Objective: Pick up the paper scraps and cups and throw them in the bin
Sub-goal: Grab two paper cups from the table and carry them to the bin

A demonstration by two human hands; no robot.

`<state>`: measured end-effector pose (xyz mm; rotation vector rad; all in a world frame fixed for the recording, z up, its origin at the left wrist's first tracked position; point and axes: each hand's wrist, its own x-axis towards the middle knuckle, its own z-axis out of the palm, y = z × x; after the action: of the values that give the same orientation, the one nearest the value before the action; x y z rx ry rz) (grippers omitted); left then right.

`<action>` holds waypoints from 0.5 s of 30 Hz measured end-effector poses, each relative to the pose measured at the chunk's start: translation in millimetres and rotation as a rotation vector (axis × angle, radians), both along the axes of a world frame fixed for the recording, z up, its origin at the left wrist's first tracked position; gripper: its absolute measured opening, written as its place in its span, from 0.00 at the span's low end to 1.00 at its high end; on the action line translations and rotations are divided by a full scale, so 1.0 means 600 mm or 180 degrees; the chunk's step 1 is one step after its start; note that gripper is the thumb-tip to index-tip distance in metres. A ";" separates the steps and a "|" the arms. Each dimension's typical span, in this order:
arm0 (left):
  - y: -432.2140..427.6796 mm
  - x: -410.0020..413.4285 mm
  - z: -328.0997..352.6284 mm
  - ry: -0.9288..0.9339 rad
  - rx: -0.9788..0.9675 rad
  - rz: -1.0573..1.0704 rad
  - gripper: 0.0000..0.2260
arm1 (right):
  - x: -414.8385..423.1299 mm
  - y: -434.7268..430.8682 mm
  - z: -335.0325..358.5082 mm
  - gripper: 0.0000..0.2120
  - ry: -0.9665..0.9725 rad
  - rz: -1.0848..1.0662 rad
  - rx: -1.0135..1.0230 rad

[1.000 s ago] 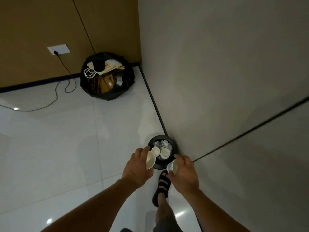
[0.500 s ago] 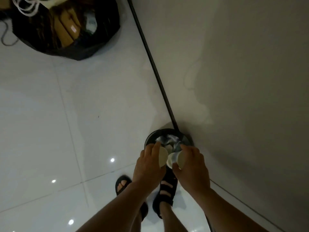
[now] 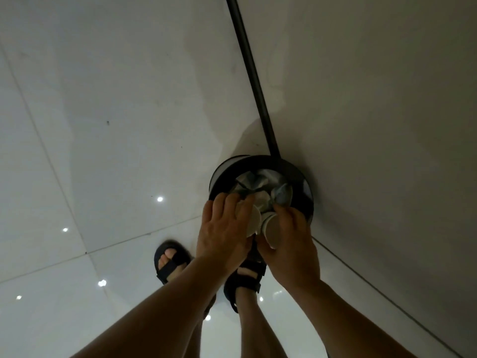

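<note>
The left hand (image 3: 223, 229) is curled round a white cup (image 3: 254, 220), fingers wrapped over its side. The right hand (image 3: 293, 244) grips a second cup (image 3: 272, 229) the same way, with the thumb underneath and the open mouth turned toward the camera. The two cups lie tilted, just beside each other, over the near rim of the round black bin (image 3: 222, 174). The bin stands on the pale tiled floor (image 3: 116, 125), right against the foot of the wall (image 3: 374, 99). Crumpled paper scraps (image 3: 258, 180) fill its inside. Black sandals (image 3: 169, 262) stand on the floor just behind the bin.
</note>
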<state>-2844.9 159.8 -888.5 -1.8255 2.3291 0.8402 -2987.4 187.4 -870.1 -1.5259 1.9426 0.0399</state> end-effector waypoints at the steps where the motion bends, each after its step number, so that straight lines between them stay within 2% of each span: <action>1: 0.002 0.002 -0.007 -0.0084 0.0039 -0.0091 0.40 | -0.001 0.003 -0.007 0.39 0.0004 0.0062 0.0017; 5: 0.016 0.003 -0.036 -0.0330 0.0216 -0.0419 0.48 | -0.003 0.013 -0.027 0.41 0.0055 0.0170 0.0064; 11: 0.020 0.012 -0.056 -0.0293 0.0133 -0.0467 0.51 | -0.008 0.010 -0.042 0.49 0.0016 0.0291 -0.0003; 15: 0.022 0.038 -0.021 -0.0222 0.0213 -0.0283 0.53 | -0.015 0.015 -0.014 0.50 0.0076 0.0343 0.0020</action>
<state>-2821.9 172.8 -901.3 -1.6838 2.2921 0.8188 -2996.4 196.6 -878.3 -1.6318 1.8752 0.1111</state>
